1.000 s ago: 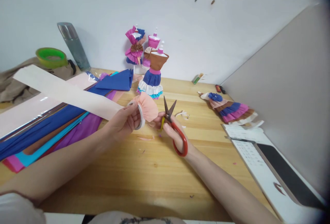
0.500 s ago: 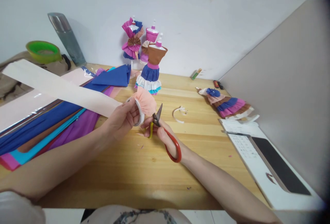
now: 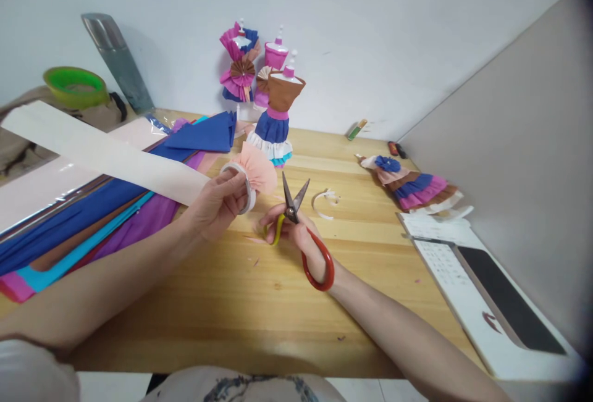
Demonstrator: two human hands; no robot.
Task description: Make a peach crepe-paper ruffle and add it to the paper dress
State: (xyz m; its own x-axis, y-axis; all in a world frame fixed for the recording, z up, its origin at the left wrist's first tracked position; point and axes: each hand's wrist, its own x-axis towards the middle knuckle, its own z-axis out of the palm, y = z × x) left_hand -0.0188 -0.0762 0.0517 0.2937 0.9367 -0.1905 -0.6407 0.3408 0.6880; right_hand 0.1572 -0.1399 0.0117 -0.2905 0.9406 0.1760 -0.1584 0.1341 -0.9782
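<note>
Scissors (image 3: 290, 212) opened, right hand (image 3: 304, 240) gripping; left hand (image 3: 218, 202) clamping ring (image 3: 252, 198), ruffle (image 3: 258, 170); panel print (image 3: 445, 264) illegible.

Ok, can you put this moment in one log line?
left hand: holds white ring, pink ruffle | right hand: holds scissors, open, apart from ruffle | beyond hands: brown-topped dress dummy, upright

Craft workspace: wooden table (image 3: 269, 322) against a plain wall (image 3: 417, 50)
Evidence: small dressed mannequins (image 3: 284, 92) far centre; coloured sheets (image 3: 123, 193) left; green tape roll (image 3: 76, 98) far left; open scissors (image 3: 291, 212) centre; loose scraps (image 3: 256, 262) on table
</note>
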